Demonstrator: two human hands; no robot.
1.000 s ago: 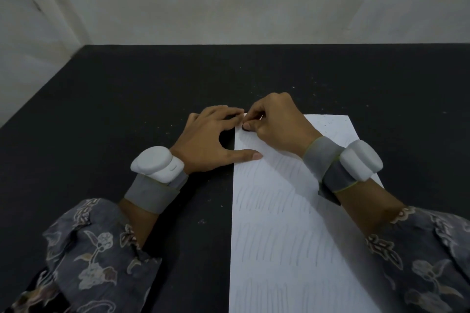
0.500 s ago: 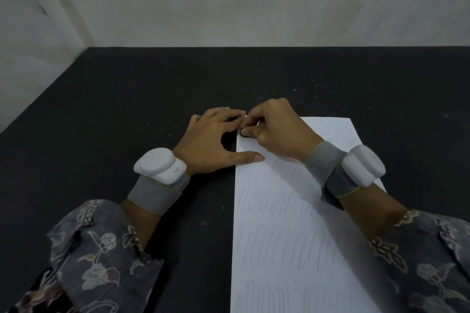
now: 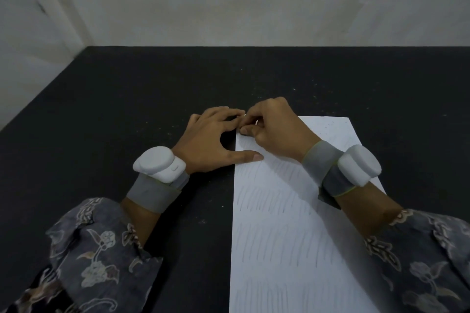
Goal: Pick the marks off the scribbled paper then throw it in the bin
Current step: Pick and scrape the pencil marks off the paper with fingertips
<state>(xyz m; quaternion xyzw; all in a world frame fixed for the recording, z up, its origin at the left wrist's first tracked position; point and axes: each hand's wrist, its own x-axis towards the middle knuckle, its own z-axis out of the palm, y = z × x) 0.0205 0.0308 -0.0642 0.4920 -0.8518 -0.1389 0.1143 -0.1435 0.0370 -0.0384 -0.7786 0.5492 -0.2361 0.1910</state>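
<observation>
A white sheet of paper (image 3: pixel 284 231) with rows of faint pencil strokes lies on the black table (image 3: pixel 152 89), reaching to the near edge of the view. My left hand (image 3: pixel 211 140) lies flat beside the sheet's left edge. Its thumb presses on the paper and its fingertips reach the far-left corner. My right hand (image 3: pixel 274 127) is curled over that same corner, pinching a small white eraser (image 3: pixel 255 122) that is mostly hidden by the fingers. The sheet's far-right part shows only a few short marks.
A pale wall rises behind the table's far edge (image 3: pixel 254 46). The table's left edge (image 3: pixel 43 86) runs diagonally toward me. Small white crumbs (image 3: pixel 315 89) speckle the dark surface around the hands. No bin is in view.
My right hand has shifted only a little over the far-left corner of the sheet, its thumb drawing slightly nearer. The left hand and the paper have stayed in place.
</observation>
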